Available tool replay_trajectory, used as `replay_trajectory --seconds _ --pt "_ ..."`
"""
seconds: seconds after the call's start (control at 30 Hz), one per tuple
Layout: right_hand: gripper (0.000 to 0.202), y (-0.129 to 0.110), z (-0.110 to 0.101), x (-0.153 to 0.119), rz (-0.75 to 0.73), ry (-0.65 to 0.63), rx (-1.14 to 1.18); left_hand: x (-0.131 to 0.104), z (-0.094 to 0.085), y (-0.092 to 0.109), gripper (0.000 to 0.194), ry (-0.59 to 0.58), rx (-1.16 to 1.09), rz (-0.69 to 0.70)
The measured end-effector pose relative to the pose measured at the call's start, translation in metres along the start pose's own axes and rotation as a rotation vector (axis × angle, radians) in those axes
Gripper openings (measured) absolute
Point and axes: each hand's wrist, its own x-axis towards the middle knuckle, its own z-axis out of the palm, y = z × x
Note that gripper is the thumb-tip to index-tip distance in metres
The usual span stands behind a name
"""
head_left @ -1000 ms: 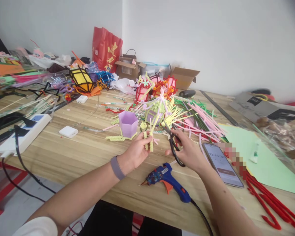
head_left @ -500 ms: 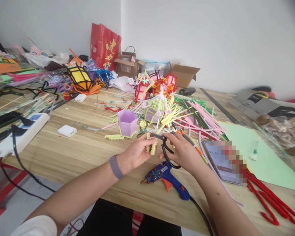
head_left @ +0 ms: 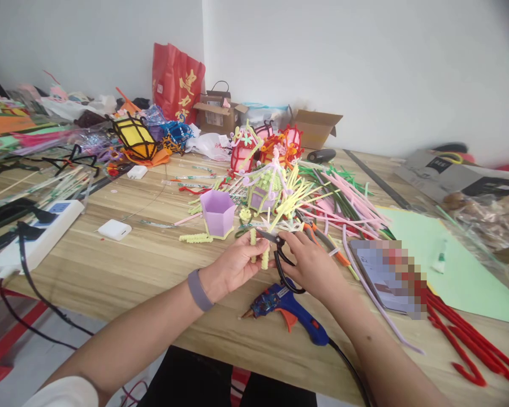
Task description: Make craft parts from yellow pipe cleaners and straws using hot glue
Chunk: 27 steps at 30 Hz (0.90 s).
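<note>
My left hand (head_left: 237,261) is closed on short twisted pieces of pale yellow pipe cleaner (head_left: 264,258), two of which stick up and down past the fingers. My right hand (head_left: 307,261) holds black-handled scissors (head_left: 287,271), their blades pointing left at the top of the pieces. Just beyond the left hand stands a purple hexagonal cup (head_left: 218,215) with a yellow pipe-cleaner edge around its base. More twisted yellow pieces (head_left: 194,238) lie beside it. Below my hands rests a blue hot glue gun (head_left: 294,314), its nozzle to the left.
Behind the cup are a finished-looking lantern (head_left: 263,192) and heaped pipe cleaners (head_left: 348,203). Orange-handled pliers (head_left: 322,240) and a phone (head_left: 379,277) lie right. A power strip (head_left: 42,232) sits left; red pipe cleaners (head_left: 470,333) reach the front right.
The scissors and my right hand have shifted slightly left, bringing the blades closer to the yellow pieces. My left hand keeps its hold, and the camera view has moved a little.
</note>
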Motion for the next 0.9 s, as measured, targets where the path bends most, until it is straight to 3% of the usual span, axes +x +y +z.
replay_trajectory --seconds 0.47,0.9 --pt "0.030 -0.012 -0.002 -0.001 0.107 -0.152 -0.135 -0.001 0.002 0.004 0.033 0.086 0.007 0.028" --pt "0.033 -0.003 0.003 0.000 0.055 -0.094 -0.113 0.001 0.002 0.006 0.025 0.113 -0.005 -0.001"
